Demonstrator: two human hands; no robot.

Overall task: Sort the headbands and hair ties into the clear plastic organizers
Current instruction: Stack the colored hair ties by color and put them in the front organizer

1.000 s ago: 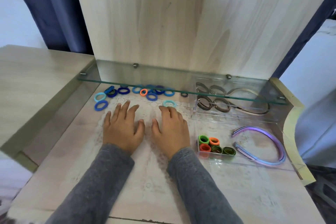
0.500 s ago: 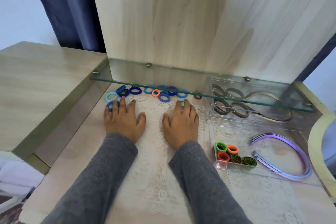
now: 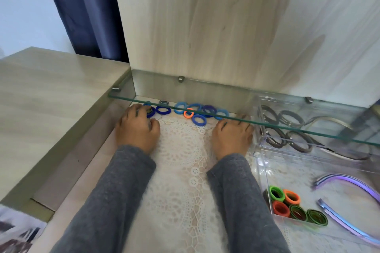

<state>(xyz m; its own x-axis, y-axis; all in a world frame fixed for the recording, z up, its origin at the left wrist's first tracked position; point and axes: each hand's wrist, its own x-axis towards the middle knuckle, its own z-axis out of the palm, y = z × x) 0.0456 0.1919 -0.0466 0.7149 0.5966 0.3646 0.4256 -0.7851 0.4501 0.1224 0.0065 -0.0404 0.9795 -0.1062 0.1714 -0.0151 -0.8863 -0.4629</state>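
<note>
Several blue hair ties (image 3: 198, 112) and one orange tie (image 3: 188, 113) lie in a row under the glass shelf. My left hand (image 3: 136, 127) is at the row's left end, fingers curled onto a dark blue tie (image 3: 151, 112). My right hand (image 3: 232, 137) reaches under the shelf at the row's right end. Its fingertips are hidden, so any hold is unclear. To the right, a clear organizer (image 3: 265, 172) contains green and orange ties (image 3: 287, 203) and a purple headband (image 3: 349, 181). Behind it, another organizer (image 3: 259, 129) holds grey ties (image 3: 273, 115) and a beige headband (image 3: 329, 121).
A glass shelf (image 3: 226, 118) juts out low over the back of the table, above the ties and the rear organizer. A lace doily (image 3: 181, 160) covers the table. A raised wooden top (image 3: 51, 98) borders the left side and a wooden panel stands behind.
Both hands slid forward from flat on the doily to the row of ties. The left hand's fingers curled over the leftmost blue ties; the right hand moved right, under the shelf.
</note>
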